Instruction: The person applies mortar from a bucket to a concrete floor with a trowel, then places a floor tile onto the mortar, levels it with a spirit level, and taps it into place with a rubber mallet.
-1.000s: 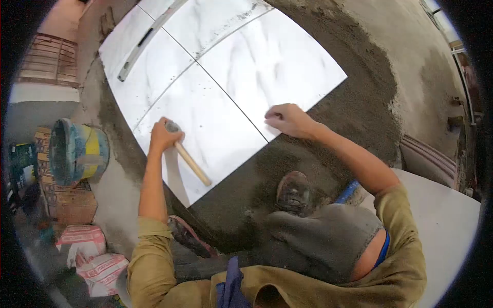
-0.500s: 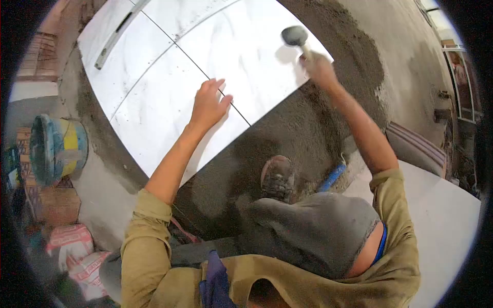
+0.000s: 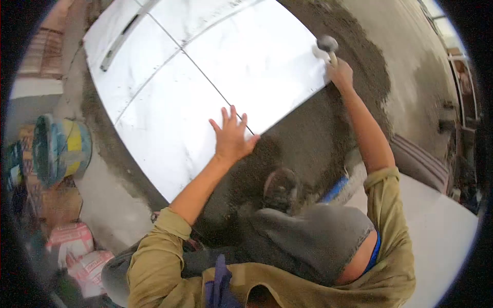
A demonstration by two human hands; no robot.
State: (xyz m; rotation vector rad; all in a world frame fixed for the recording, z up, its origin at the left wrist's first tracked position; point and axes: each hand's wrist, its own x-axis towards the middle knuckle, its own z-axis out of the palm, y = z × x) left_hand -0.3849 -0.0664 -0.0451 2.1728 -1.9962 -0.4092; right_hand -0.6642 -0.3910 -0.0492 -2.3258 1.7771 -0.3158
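White marbled floor tiles [image 3: 159,108] lie side by side on grey mortar, with thin dark joints between them. My left hand [image 3: 233,136] is spread over the joint near the tiles' front edge, its fingers apart and nothing in them. Wrapped round the light handle of a rubber mallet [image 3: 327,44], my right hand [image 3: 341,75] is at the right corner of the right-hand tile. The mallet's dark head is over that corner. A metal spirit level [image 3: 126,37] rests on the tiles at the upper left.
Wet mortar [image 3: 303,133] surrounds the tiles. My shoe [image 3: 281,189] stands in front of them, near a blue-handled tool [image 3: 335,189]. A bucket [image 3: 77,146] and cement bags [image 3: 72,241] are on the left. A large pale slab [image 3: 431,231] lies at right.
My left hand has slid toward the front edge along the joint, and its fingers have spread. My right hand has carried the mallet rightward to the tile's corner.
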